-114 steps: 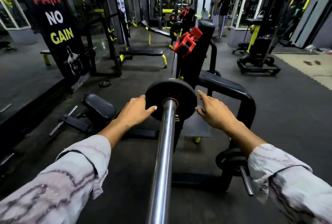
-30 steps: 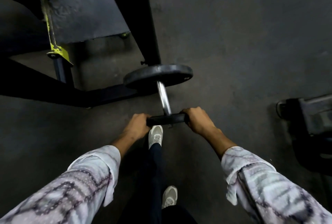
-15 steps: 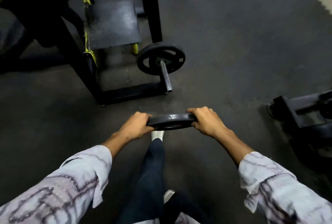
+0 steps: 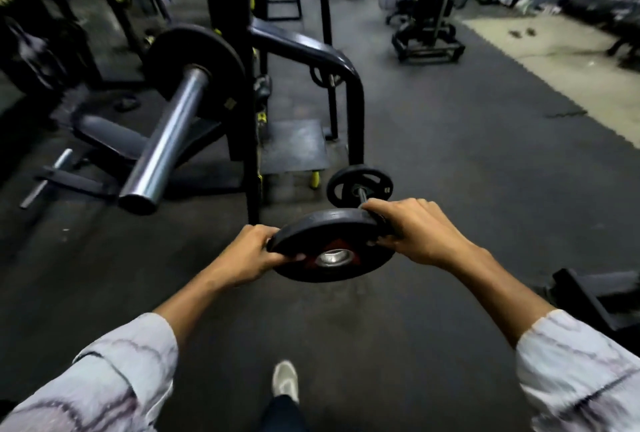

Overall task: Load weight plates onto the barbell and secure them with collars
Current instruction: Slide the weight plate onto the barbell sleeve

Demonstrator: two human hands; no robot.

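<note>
Since half a second ago the view has lifted from the floor, bringing the chrome steel barbell sleeve (image 4: 166, 141) and its rack back into sight at upper left, and the small black round weight plate with a silver hub and red markings (image 4: 329, 248) now shows more of its face instead of its thin edge.

Both hands carry that plate out in front of the body, above the dark rubber floor (image 4: 467, 161). The left hand (image 4: 249, 255) grips the plate's left rim, its fingers (image 4: 291, 256) curled under the edge and onto the near face. The right hand (image 4: 415, 231) clamps the right rim from above, knuckles up, fingers wrapped over the edge. Both forearms reach forward, bare from the wrists to the pale patterned sleeves (image 4: 114, 379).

The plate is tilted, its far rim higher, hub facing toward the camera. It is well apart from the barbell sleeve, which already carries one larger black round plate (image 4: 194, 51) pushed in against the black steel rack upright (image 4: 232, 51). Just beyond the right hand, another small black plate (image 4: 360, 186) sits on a short storage peg low on the rack frame. A grey shoe (image 4: 285, 379) stands on the floor below.
</note>
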